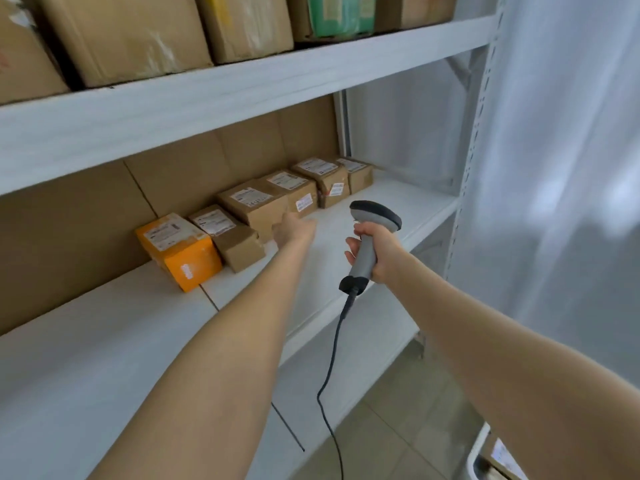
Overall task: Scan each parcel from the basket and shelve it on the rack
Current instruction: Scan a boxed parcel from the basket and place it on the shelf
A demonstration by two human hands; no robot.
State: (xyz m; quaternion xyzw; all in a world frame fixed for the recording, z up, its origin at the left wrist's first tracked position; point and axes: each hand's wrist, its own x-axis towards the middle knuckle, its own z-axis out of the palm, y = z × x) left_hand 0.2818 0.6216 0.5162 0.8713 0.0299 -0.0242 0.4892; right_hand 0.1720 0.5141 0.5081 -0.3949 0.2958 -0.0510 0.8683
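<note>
Parcels [256, 206] are sitting in a row along the rack shelf [104, 341], just beyond the left hand [292, 228], which is reaching open-fingered and blurred at a brown one. Right of it, the right hand [379, 254] is gripping a barcode scanner [375, 213], its cable [333, 348] dangling below.

Five brown cardboard parcels [256, 206] and one orange cardboard parcel [178, 249] at their 8 o'clock end line the white metal rack [242, 109]; grey handheld scanner [365, 252] upright at 3 o'clock
</note>
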